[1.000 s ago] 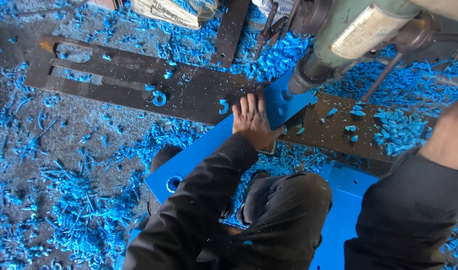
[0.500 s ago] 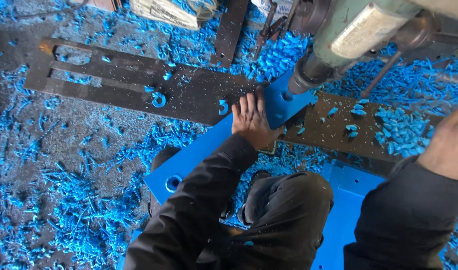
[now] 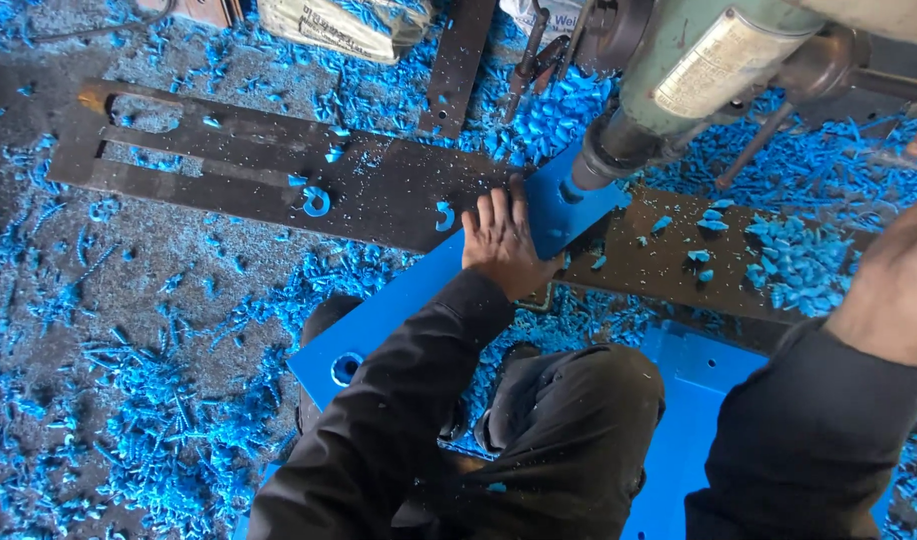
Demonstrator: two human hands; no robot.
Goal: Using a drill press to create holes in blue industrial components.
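My left hand (image 3: 502, 240) lies flat, fingers together, on the upper end of a long blue metal plate (image 3: 394, 310). That end sits under the nose of a green drilling machine (image 3: 679, 80), whose spindle (image 3: 599, 165) touches the plate just right of my fingers. The plate rests on a dark steel base plate (image 3: 379, 190) with slots cut in it. My right hand (image 3: 894, 275) is raised at the right edge, below the machine's feed lever (image 3: 879, 85). Its fingers are mostly out of frame, so what it holds is hidden.
Blue shavings (image 3: 799, 255) cover the floor and base plate. Two blue ring offcuts (image 3: 317, 202) lie on the dark plate. A second blue plate (image 3: 694, 380) lies under my knee (image 3: 579, 420). A sack (image 3: 339, 25) and a dark bar (image 3: 457, 65) lie at the top.
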